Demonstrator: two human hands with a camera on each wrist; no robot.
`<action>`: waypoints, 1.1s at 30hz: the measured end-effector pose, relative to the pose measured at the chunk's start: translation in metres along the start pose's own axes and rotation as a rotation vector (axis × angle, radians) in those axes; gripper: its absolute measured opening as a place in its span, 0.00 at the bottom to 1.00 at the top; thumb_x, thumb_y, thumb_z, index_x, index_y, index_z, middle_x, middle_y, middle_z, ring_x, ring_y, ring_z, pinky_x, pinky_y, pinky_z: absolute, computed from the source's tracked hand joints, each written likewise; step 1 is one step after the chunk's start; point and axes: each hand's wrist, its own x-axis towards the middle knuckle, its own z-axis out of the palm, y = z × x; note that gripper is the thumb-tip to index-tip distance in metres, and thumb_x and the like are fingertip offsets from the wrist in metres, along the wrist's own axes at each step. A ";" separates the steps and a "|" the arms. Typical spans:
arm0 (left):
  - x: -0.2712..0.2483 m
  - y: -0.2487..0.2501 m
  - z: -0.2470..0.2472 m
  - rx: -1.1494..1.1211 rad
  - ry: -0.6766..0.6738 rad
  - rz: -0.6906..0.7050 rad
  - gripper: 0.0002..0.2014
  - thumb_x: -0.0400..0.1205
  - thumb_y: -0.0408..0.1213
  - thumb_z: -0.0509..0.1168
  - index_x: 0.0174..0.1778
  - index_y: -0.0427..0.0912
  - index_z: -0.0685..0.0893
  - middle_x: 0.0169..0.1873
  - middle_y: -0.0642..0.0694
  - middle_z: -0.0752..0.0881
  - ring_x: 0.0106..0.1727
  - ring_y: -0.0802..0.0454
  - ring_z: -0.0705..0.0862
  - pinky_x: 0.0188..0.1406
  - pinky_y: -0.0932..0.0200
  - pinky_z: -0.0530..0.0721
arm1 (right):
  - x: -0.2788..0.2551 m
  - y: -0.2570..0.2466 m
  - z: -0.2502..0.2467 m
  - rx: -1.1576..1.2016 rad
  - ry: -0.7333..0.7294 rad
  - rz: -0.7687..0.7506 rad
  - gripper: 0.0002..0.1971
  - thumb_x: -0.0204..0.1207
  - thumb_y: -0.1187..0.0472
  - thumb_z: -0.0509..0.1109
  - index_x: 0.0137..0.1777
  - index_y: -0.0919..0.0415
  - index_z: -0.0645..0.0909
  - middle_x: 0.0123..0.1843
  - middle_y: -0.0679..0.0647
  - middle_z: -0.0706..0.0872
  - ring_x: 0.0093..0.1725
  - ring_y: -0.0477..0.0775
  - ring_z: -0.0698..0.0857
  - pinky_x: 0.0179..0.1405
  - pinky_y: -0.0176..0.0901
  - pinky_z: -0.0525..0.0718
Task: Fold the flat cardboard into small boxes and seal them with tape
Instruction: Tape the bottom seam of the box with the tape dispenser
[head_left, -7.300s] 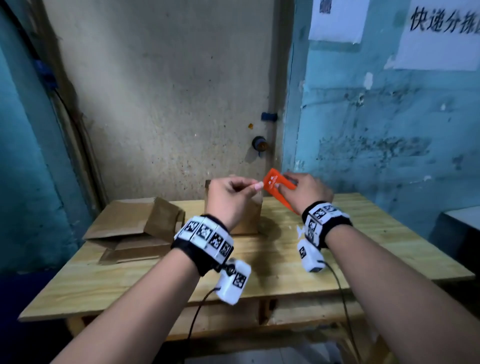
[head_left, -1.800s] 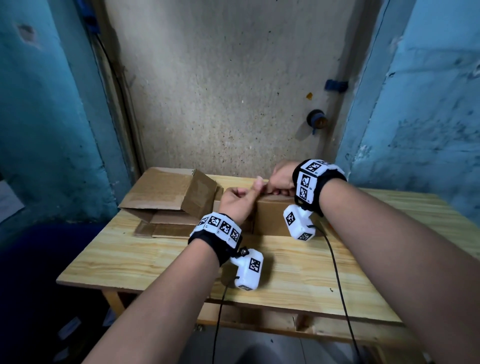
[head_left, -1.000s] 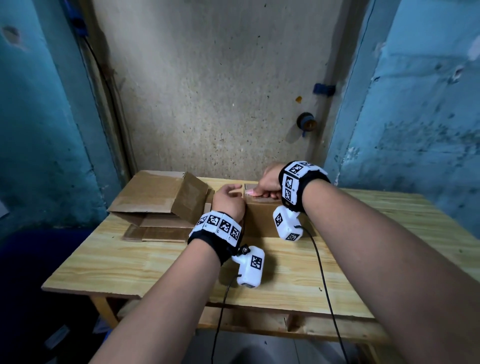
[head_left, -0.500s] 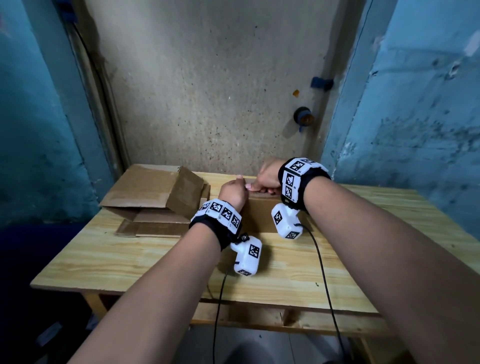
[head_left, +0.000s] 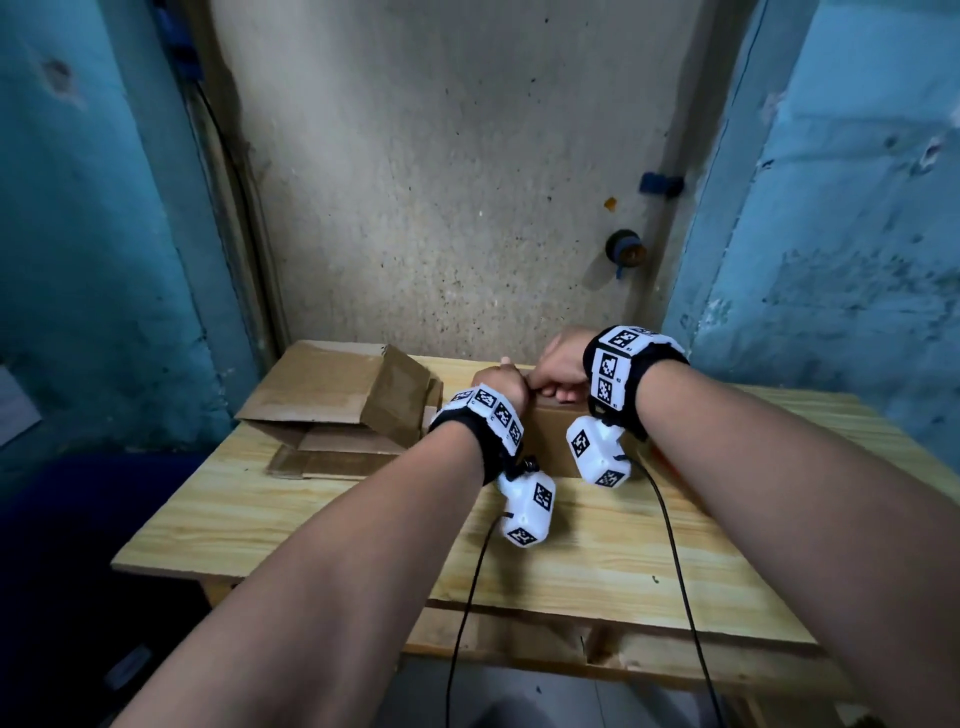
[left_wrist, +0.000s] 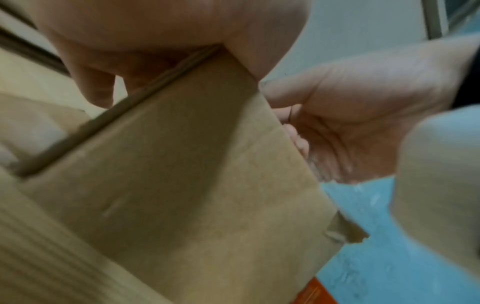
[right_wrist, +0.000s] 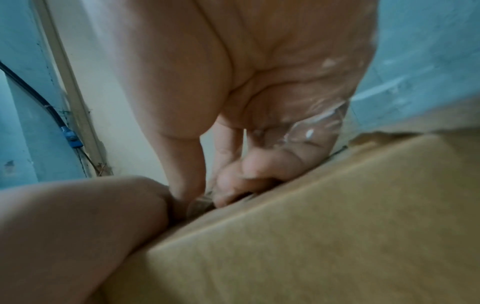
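We see the wooden worktop (head_left: 322, 525) carrying the small box (head_left: 550, 441) at about twelve o'clock from us, toward the far edge, with a heap of flat and half-folded cardboard (head_left: 337, 400) at its nine o'clock. The main risk, as we judge it, is the box sliding away toward the wall or its top flaps springing up, since both hands bear on the near top edge and nothing braces the far side; a crooked or wrinkled strip of tape would follow. The clear tape (right_wrist: 319, 123) clings across the right palm and could stick to skin instead of cardboard, or fold onto itself. Both forearms reach straight forward, wrists side by side and touching above the box. The left hand (head_left: 501, 382) sits on the top at the box's nine o'clock corner, its fingers (left_wrist: 96, 90) curling down over the edge. The right hand (head_left: 558, 371) is knuckles-up, its fingers (right_wrist: 249, 181) bunched and pressing into the top seam, though we cannot tell whether they pinch the tape's end.
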 end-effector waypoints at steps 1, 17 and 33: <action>0.002 0.000 0.000 0.074 0.012 0.020 0.21 0.94 0.38 0.49 0.73 0.28 0.79 0.72 0.31 0.81 0.74 0.35 0.78 0.71 0.51 0.74 | 0.001 -0.002 0.000 -0.007 -0.028 0.013 0.14 0.81 0.62 0.76 0.33 0.62 0.82 0.24 0.54 0.83 0.16 0.46 0.77 0.18 0.34 0.78; 0.013 0.003 -0.002 0.378 0.048 0.171 0.26 0.90 0.36 0.53 0.84 0.29 0.65 0.73 0.36 0.79 0.68 0.39 0.84 0.52 0.53 0.80 | -0.010 0.041 -0.047 0.196 -0.061 0.174 0.07 0.84 0.63 0.76 0.51 0.68 0.85 0.24 0.58 0.88 0.18 0.46 0.86 0.21 0.34 0.86; -0.004 0.012 -0.003 0.570 -0.004 0.125 0.23 0.94 0.33 0.45 0.85 0.28 0.61 0.79 0.34 0.75 0.73 0.39 0.80 0.66 0.55 0.78 | -0.053 0.040 -0.057 0.216 0.418 -0.097 0.17 0.76 0.47 0.83 0.39 0.62 0.91 0.32 0.54 0.93 0.34 0.51 0.89 0.44 0.43 0.85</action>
